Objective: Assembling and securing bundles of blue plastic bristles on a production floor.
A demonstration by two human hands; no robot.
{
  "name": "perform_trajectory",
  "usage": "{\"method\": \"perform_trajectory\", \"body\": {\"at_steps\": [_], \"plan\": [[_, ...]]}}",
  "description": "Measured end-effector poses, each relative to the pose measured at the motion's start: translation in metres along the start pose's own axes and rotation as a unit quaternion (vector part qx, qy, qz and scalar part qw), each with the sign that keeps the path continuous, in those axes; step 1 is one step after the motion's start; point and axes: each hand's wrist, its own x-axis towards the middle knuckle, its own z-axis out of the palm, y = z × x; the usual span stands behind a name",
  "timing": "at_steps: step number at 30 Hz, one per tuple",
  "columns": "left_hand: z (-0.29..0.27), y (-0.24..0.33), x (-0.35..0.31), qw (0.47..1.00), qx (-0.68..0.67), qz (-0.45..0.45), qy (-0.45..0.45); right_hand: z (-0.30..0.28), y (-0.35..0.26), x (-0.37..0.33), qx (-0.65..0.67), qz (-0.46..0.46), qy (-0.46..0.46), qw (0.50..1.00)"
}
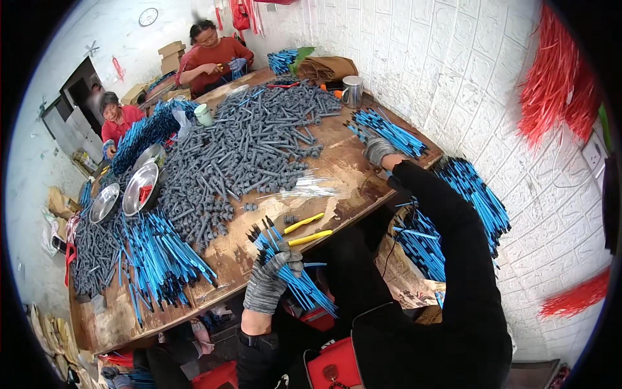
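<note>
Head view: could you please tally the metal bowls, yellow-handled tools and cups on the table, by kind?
Metal bowls: 3
Yellow-handled tools: 2
Cups: 2
Total: 7

Bare table (353,172) ahead lies open; grey fittings (253,146) crowd beyond.

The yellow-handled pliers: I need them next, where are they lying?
In the head view, the yellow-handled pliers lie near the table's front edge, just right of the left hand gripping a bundle of blue tubes.
</note>
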Motion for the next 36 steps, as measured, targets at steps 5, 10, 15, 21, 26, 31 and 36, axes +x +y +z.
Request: {"method": "perform_trajectory", "body": {"at_steps": [5,10,15,21,26,31,36], "plan": [[-0.041,0.017,-0.006,0.994,-0.054,0.086,0.039,-0.005,-0.007,-0.012,0.327,-0.051,0.285,0.9],[-0.038,0.031,-0.001,0.971,0.047,0.188,0.139,-0.094,-0.095,-0.156,0.653,-0.187,0.005,0.734],[0.015,0.008,0.022,0.947,0.201,0.241,0.069,-0.103,-0.139,-0.239,0.498,-0.343,-0.028,0.796],[0.032,0.013,0.01,0.962,0.186,0.173,0.102,-0.085,-0.149,-0.245,0.555,-0.318,-0.085,0.764],[0.019,0.009,-0.001,0.983,0.114,0.142,0.0,-0.091,-0.162,-0.228,0.596,-0.3,-0.195,0.719],[-0.001,0.022,-0.022,0.996,-0.047,0.016,-0.071,-0.024,-0.109,-0.049,0.147,-0.264,0.194,0.933],[0.036,0.013,-0.01,0.977,0.009,0.014,-0.211,0.089,0.095,0.084,0.04,0.093,0.261,0.96]]}}
